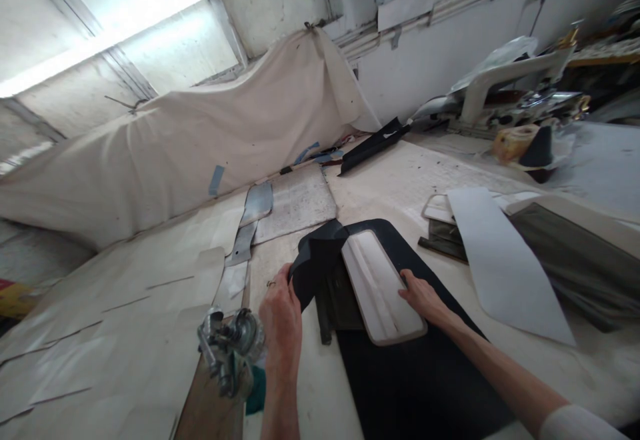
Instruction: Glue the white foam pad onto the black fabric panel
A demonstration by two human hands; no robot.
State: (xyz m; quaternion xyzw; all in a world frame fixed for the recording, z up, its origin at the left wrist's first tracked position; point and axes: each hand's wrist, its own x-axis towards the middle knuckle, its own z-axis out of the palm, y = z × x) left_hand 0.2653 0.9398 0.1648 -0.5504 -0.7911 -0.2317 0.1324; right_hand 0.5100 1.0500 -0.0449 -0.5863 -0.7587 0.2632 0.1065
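My left hand (pixel 283 317) grips the left side of a black sheet (pixel 320 253) that is folded up and over. A pale oblong panel with rounded corners and a lengthwise ridge (pixel 383 287) lies tilted on a larger black sheet (pixel 390 387). My right hand (pixel 423 297) has its fingers closed at the panel's right edge; part of the grip is hidden. Between the folded sheet and the panel shows a dark, see-through mesh piece (pixel 343 300).
A metal spray gun (pixel 230 347) stands left of my left wrist. Right lie a white curved sheet (pixel 510 260) and dark mesh pieces (pixel 565 260). A sewing machine (pixel 515 87) stands at the back right. Pale flat pieces (pixel 125 300) cover the left side.
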